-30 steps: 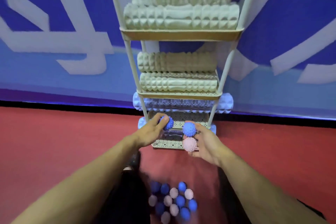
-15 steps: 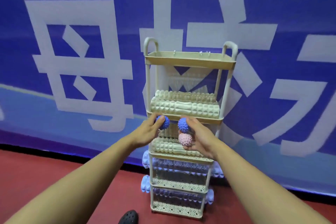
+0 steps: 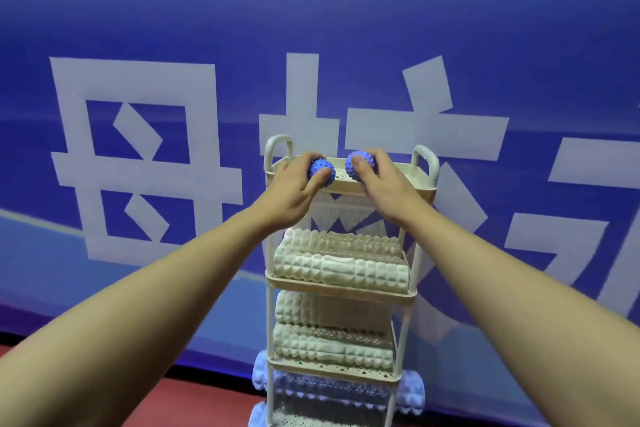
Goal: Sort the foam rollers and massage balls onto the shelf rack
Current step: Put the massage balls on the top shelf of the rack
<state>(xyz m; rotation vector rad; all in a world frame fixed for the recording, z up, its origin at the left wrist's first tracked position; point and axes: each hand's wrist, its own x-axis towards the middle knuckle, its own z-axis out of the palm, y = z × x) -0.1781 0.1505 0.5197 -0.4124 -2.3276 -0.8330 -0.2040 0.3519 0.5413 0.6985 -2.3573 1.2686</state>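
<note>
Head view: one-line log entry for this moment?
phase: placing | left hand: blue ball | right hand: blue ball | target: top tray

I see two spiky blue balls, the left ball point(image 3: 322, 172) and the right ball point(image 3: 356, 165), side by side at the rack's point(image 3: 408, 295) top tray; cream ridged rollers point(image 3: 341, 272) lie flat at six o'clock below them.

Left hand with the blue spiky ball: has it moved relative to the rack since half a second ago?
Yes. The left hand rose up the shelf rack, from the second tray's rim to the top tray, holding its blue spiky ball.
</note>
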